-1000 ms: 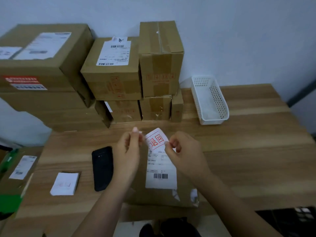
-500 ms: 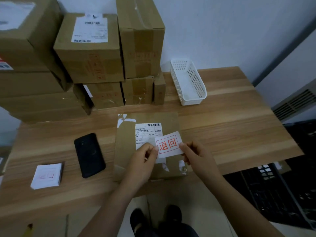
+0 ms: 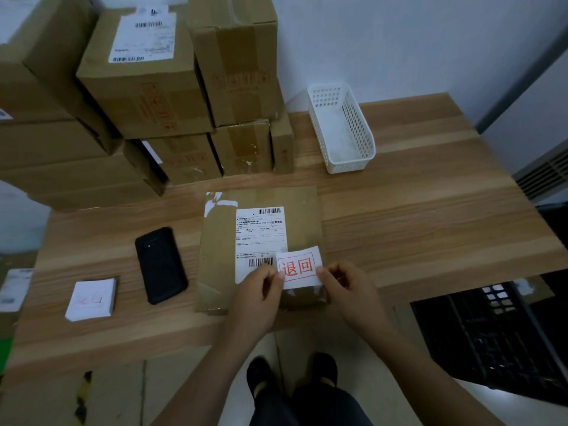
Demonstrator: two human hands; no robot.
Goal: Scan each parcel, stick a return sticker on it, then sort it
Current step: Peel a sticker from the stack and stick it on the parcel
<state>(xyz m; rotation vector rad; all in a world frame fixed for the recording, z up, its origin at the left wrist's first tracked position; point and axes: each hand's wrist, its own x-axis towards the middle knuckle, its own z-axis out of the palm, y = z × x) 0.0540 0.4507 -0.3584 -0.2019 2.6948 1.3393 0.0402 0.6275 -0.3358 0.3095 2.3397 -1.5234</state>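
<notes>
Now we are on the sticker step. Our left hand [image 3: 258, 298] and right hand [image 3: 347, 287] each pinch one side of the return sticker [image 3: 299, 267] with curled fingers [image 3: 273, 272], at the near right corner of the parcel [image 3: 218, 256], which lies flat on the counter [image 3: 399, 226]. Next we should press it down smooth.

A flat brown parcel [image 3: 219, 256] lies on the wooden desk [image 3: 415, 226]. Two hands hold a white sticker [image 3: 299, 267] with red writing over the parcel's near right corner. The left hand [image 3: 258, 299] pinches its left edge, and the right hand [image 3: 347, 290] pinches its right edge. A black phone [image 3: 161, 264] lies left of the parcel, with a small pile of stickers [image 3: 90, 299] further left. Brown boxes [image 3: 144, 87] are stacked at the back, beside a white basket [image 3: 361, 130].
</notes>
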